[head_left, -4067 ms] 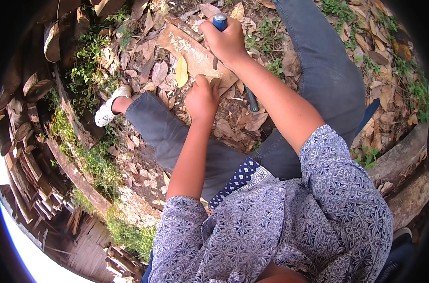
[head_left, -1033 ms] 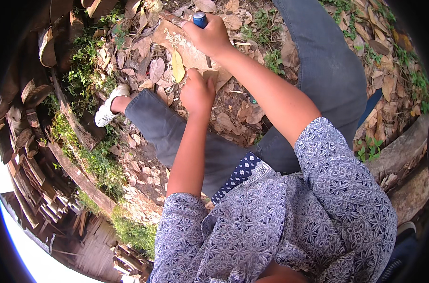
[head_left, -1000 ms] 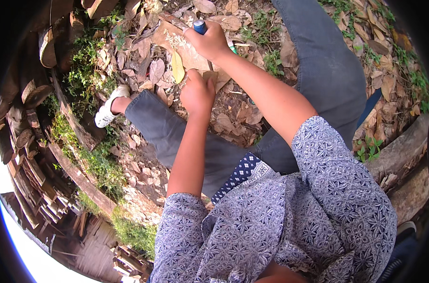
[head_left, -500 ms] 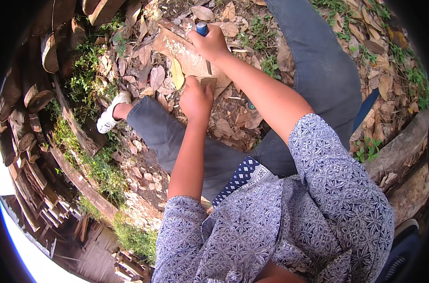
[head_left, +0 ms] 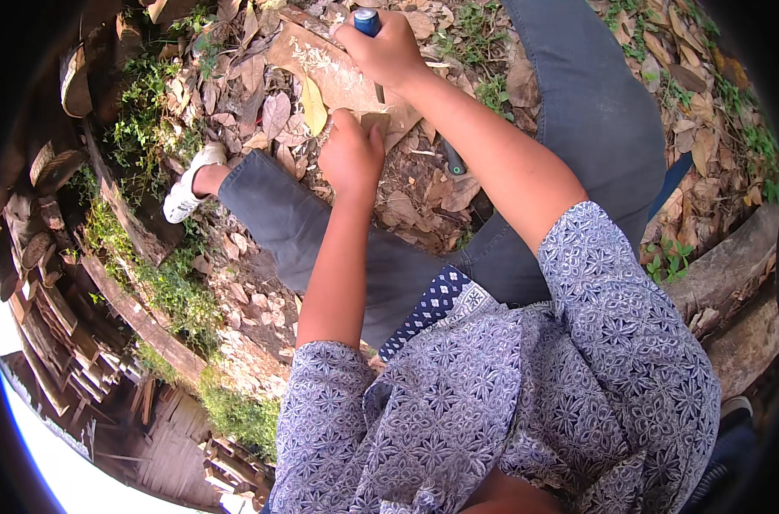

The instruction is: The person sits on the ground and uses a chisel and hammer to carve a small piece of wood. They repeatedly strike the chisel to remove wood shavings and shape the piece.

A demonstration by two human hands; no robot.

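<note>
Carving a slab of wood on leaf-strewn ground, top centre of the frame.

The right hand was clenched around a blue-handled tool over the wood slab; the left hand, fingers curled, pressed the slab's near edge just below. With that hand so near the tool's path, a slip off the grain could likely strike the fingers, or the slab could shift on the loose dry leaves.
</note>
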